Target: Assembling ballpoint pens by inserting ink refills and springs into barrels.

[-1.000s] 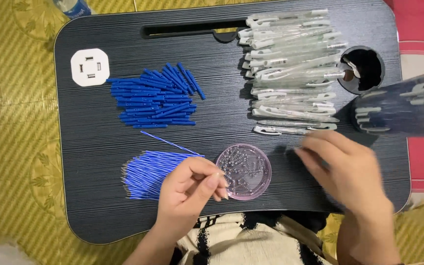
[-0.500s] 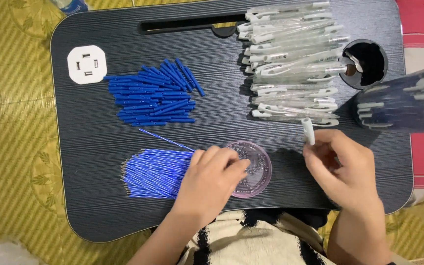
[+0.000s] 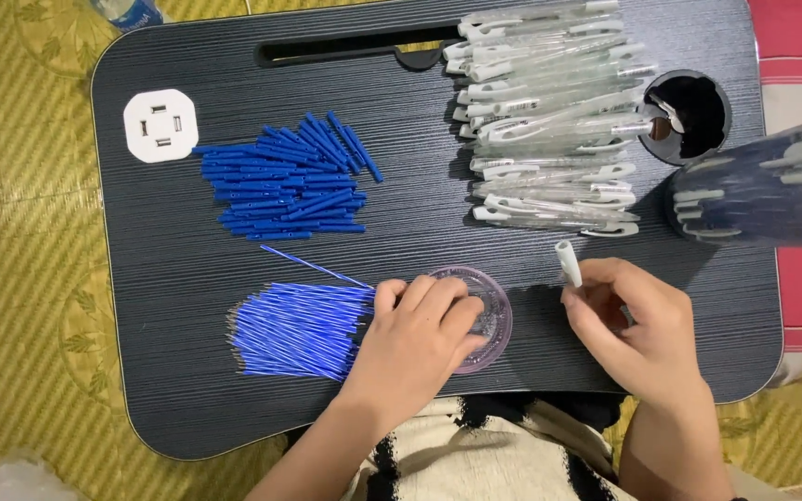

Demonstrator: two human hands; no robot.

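- My left hand [image 3: 420, 339] dips curled fingers into the clear dish [image 3: 489, 315] near the tray's [image 3: 169, 371] front edge.
- My right hand [image 3: 638, 325] pinches a clear pen barrel [image 3: 569, 263]; fitting a part looks next.

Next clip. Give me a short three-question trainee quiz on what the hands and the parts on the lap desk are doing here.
1. True or false: the right hand holds a clear pen barrel.
2. Where is the left hand? A. in the round dish; B. on the white socket block; C. in the black cup hole.
3. Fill in: the thin blue refills lie to the ___ of the dish in the picture.

Key: 1 true; 2 A; 3 left.
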